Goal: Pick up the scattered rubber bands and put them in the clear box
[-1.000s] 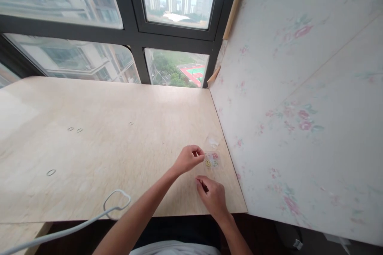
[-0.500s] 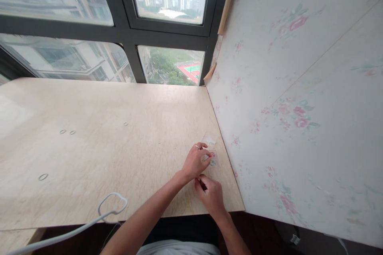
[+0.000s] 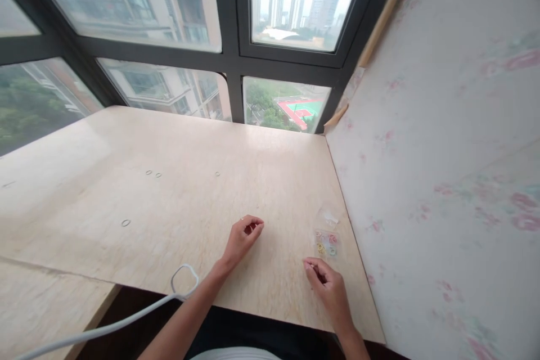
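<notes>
My left hand [image 3: 243, 240] is pinched closed above the tabletop, thumb against fingertips; anything between them is too small to make out. Nearer the front edge, my right hand [image 3: 327, 281] is also pinched, and whatever it holds cannot be made out. Just beyond the right hand lies a small clear plastic box [image 3: 336, 241] with its lid [image 3: 327, 217] folded back toward the window. Its compartments hold little coloured pieces, among them yellow rings [image 3: 321, 248], red ones [image 3: 333, 238] and pale green ones [image 3: 332, 250]. Neither hand touches the box.
Several thin rings, one of them a ring [image 3: 126, 223] at the left, lie scattered on the pale tabletop [image 3: 181, 208]. A white cable [image 3: 122, 322] loops over the front edge. Floral wallpaper [image 3: 422, 180] borders the right side, with dark-framed windows behind.
My left hand has left the box and moved left. My right hand stays pinched near the front edge. The view has turned left, and the box's contents are now uncovered.
</notes>
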Demonstrator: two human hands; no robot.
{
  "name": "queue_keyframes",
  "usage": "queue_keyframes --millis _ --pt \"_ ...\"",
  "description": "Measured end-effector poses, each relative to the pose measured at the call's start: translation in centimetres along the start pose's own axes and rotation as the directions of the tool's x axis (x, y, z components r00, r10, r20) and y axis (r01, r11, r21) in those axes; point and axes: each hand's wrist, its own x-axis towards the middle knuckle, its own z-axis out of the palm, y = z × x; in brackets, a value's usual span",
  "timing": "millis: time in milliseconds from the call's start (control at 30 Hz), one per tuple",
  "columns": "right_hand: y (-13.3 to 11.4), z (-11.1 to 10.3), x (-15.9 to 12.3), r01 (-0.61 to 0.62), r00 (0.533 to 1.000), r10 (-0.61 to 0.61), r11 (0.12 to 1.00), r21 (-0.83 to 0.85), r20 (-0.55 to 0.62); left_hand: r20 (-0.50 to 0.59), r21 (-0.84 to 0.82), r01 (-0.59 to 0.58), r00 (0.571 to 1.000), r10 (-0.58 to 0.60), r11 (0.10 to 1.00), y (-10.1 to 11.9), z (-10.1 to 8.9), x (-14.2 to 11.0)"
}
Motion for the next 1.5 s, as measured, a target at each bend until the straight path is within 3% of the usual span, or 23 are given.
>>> queue_keyframes --millis 100,167,333,467,600,800,967,1133,1367,1500 --pt "-1.8 1.2 1.4 -0.032 0.997 0.023 0.989 0.142 0.067 -0.056 -0.023 0.025 0.998 -0.027 0.999 -0.8 -1.6 -1.5" --pt "-4.0 2.7 2.9 0.003 0.991 -0.027 0.982 0.189 0.127 -0.048 -0.014 0.008 0.999 -0.008 1.000 -1.0 -1.9 -2.1" --pt "-10.8 8.7 9.5 0.168 0.939 -0.226 0.959 0.229 0.259 -0.015 0.041 -0.062 0.998 0.063 0.997 -0.9 -1.6 -2.6" --pt "-14.9 14.8 17.2 0.187 0.904 -0.180 0.982 0.019 0.388 0.002 0.059 -0.098 0.995 0.098 0.993 -1.0 -1.6 -2.7" --pt "-17.2 20.0 23.9 0.213 0.845 -0.103 0.965 -0.154 0.524 0.003 0.046 -0.108 0.994 0.108 0.993 -1.0 -1.8 -3.0" --pt "-18.8 24.2 29.1 0.298 0.769 0.060 0.847 -0.440 0.637 0.018 0.007 -0.087 0.996 0.087 0.996 -1.0 -1.9 -2.9" --pt "-18.7 25.3 29.9 0.360 0.730 0.120 0.769 -0.528 0.673 0.021 0.030 -0.097 0.995 0.097 0.995 -1.1 -1.7 -2.9" --pt "-18.2 24.3 29.5 0.352 0.688 0.117 0.810 -0.470 0.716 0.019 0.021 -0.101 0.995 0.100 0.995 -1.2 -1.6 -2.9" --pt "-18.0 20.7 25.5 0.164 0.634 -0.034 0.982 -0.092 0.772 0.009 0.016 -0.107 0.994 0.107 0.994 -1.0 -1.9 -2.8" --pt "-17.9 17.6 21.9 0.028 0.611 -0.160 0.983 0.181 0.775 0.026 0.027 -0.116 0.993 0.115 0.993 -1.0 -2.0 -2.7"
